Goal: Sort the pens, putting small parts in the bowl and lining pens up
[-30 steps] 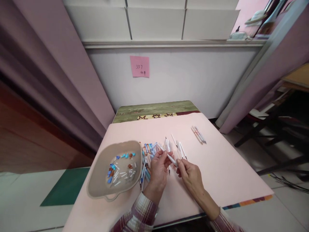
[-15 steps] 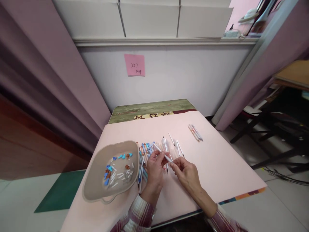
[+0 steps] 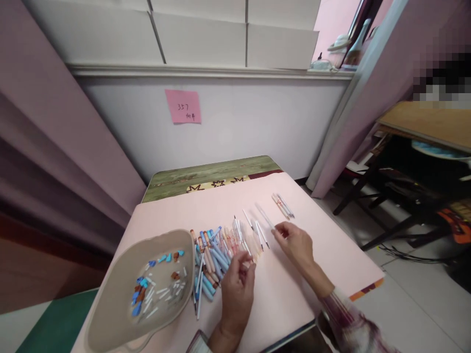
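My right hand point(image 3: 296, 245) pinches the lower end of a slim pale pen point(image 3: 265, 214), blurred, tilted up and left over the table. My left hand point(image 3: 237, 287) hovers at the near edge of the pile, its fingers loosely curled with a gap to the thumb and nothing visible in them. Beside it lies a heap of blue and peach pen barrels point(image 3: 213, 260), with clear pen parts point(image 3: 233, 240) at its right side. Several white refills point(image 3: 260, 234) with dark tips lie between the heap and my right hand.
A beige basin point(image 3: 121, 255) at the left holds small blue and brown pieces and short white sticks. A small row of assembled pens point(image 3: 282, 206) lies at the far right of the pink-covered table point(image 3: 294, 299). A wooden desk point(image 3: 427, 122) stands to the right.
My hands have moved apart. The right one has carried the pale pen away to the right, while the left has let go and dropped back nearer. The view has turned rightward.
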Action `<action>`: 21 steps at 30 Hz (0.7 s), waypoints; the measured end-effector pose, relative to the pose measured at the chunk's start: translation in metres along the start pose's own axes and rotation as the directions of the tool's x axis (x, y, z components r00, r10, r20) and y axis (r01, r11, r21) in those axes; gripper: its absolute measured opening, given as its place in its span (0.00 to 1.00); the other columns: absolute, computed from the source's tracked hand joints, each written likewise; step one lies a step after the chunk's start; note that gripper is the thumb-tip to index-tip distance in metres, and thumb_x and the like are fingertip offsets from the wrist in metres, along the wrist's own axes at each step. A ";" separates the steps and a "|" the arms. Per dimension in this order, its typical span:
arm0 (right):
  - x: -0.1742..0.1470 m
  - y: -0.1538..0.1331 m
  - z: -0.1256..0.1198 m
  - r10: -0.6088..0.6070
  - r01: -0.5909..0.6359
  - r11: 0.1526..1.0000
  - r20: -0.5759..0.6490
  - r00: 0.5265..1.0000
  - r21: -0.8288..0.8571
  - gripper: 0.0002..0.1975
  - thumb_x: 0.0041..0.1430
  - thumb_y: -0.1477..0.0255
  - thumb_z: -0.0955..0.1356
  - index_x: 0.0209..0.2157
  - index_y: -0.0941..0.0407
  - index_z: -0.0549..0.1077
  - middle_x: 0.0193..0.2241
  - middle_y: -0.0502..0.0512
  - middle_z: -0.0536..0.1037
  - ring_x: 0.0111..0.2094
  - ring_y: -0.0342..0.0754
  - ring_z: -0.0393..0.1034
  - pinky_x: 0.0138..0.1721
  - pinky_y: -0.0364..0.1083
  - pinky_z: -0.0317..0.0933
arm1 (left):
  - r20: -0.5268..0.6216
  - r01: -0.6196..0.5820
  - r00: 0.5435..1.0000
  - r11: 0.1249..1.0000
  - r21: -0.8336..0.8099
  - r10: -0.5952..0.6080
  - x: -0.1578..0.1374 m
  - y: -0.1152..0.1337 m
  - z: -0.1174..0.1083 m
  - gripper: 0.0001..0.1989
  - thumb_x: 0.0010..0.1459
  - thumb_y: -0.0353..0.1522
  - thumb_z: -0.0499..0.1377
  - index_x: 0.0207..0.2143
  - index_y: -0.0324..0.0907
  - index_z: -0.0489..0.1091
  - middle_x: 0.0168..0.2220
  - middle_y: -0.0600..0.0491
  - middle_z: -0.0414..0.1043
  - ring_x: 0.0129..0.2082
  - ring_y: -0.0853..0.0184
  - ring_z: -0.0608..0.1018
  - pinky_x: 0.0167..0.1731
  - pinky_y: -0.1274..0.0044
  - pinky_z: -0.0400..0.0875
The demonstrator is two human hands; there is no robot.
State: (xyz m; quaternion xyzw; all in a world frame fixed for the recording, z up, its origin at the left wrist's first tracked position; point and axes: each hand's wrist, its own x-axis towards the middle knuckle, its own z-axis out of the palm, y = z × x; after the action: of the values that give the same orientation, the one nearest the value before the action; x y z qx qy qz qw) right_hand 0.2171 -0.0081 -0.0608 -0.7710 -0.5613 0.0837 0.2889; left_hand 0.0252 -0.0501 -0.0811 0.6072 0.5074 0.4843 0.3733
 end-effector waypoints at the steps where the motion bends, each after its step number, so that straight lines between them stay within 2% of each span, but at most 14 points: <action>1: 0.015 0.008 -0.002 0.055 -0.056 0.996 -0.010 0.998 -0.063 0.09 0.56 0.63 0.66 0.32 0.50 0.76 0.28 0.48 0.79 0.30 0.47 0.72 0.29 0.42 0.54 | 0.055 -0.083 0.995 0.994 0.068 0.080 -0.007 -0.003 0.001 0.11 0.58 0.32 0.58 0.44 0.43 0.70 0.37 0.50 0.77 0.29 0.69 0.77 0.33 0.77 0.72; 4: 0.050 0.025 -0.002 0.125 -0.117 0.973 0.028 0.992 -0.200 0.10 0.57 0.63 0.65 0.34 0.50 0.77 0.33 0.50 0.80 0.34 0.49 0.72 0.30 0.43 0.53 | 0.163 -0.304 0.946 0.942 0.143 0.280 -0.020 -0.013 0.004 0.09 0.59 0.28 0.56 0.42 0.43 0.70 0.34 0.52 0.77 0.30 0.68 0.79 0.33 0.79 0.72; 7: 0.065 0.032 0.007 0.148 -0.132 0.953 0.036 0.988 -0.273 0.11 0.58 0.63 0.64 0.36 0.51 0.77 0.36 0.52 0.79 0.36 0.49 0.72 0.32 0.44 0.54 | 0.209 -0.401 0.906 0.904 0.148 0.368 -0.021 -0.019 0.006 0.10 0.59 0.25 0.55 0.42 0.44 0.70 0.35 0.51 0.77 0.35 0.67 0.80 0.36 0.79 0.72; 10: 0.065 0.035 0.018 0.149 -0.147 0.938 -0.018 0.989 -0.314 0.12 0.59 0.63 0.64 0.37 0.52 0.76 0.36 0.53 0.78 0.36 0.49 0.72 0.31 0.44 0.54 | 0.222 -0.366 0.916 0.921 0.131 0.333 -0.019 -0.021 0.006 0.09 0.59 0.26 0.54 0.40 0.44 0.70 0.33 0.51 0.77 0.33 0.67 0.80 0.34 0.79 0.71; 17: 0.061 0.047 0.032 0.125 -0.154 0.938 -0.111 0.986 -0.311 0.14 0.61 0.61 0.64 0.36 0.55 0.75 0.35 0.54 0.76 0.32 0.47 0.70 0.28 0.44 0.50 | 0.245 -0.175 0.957 0.982 0.067 0.154 -0.017 -0.021 0.005 0.08 0.58 0.28 0.56 0.38 0.46 0.73 0.32 0.51 0.77 0.33 0.64 0.79 0.35 0.77 0.70; 21: 0.062 0.052 0.036 0.109 -0.142 0.947 -0.128 0.986 -0.288 0.13 0.61 0.60 0.64 0.35 0.55 0.74 0.35 0.53 0.75 0.29 0.45 0.67 0.27 0.44 0.46 | 0.229 -0.145 0.966 0.985 0.092 0.121 -0.016 -0.018 0.007 0.07 0.58 0.28 0.56 0.36 0.46 0.73 0.31 0.52 0.77 0.32 0.64 0.78 0.34 0.78 0.68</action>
State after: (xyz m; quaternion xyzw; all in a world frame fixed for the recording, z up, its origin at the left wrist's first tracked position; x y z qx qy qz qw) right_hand 0.2654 0.0505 -0.1058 -0.8433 -0.5003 -0.0257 0.1949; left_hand 0.0268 -0.0618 -0.1028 0.7096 0.4459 0.4088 0.3612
